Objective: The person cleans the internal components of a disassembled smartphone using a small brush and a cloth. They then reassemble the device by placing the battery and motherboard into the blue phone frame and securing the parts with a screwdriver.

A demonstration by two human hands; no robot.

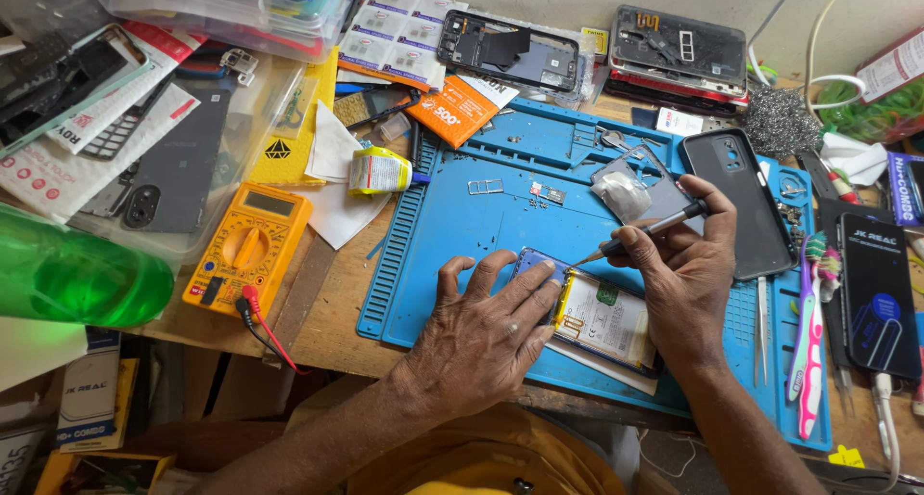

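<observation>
An opened phone (602, 317) with its back off lies on the blue repair mat (462, 226), its white battery showing. My left hand (481, 336) lies flat on the phone's left end, fingers spread, pinning it down. My right hand (688, 264) grips a thin screwdriver (640, 235) whose tip points at the phone's upper edge near my left fingertips. A black phone back cover (741, 202) rests just behind my right hand.
A yellow multimeter (248, 250) with red and black leads sits left of the mat. A green bottle (77, 274) lies at far left. Tweezers (762, 327), toothbrushes (807, 331) and a black phone (878, 293) lie at right. Phone frames and packets crowd the back.
</observation>
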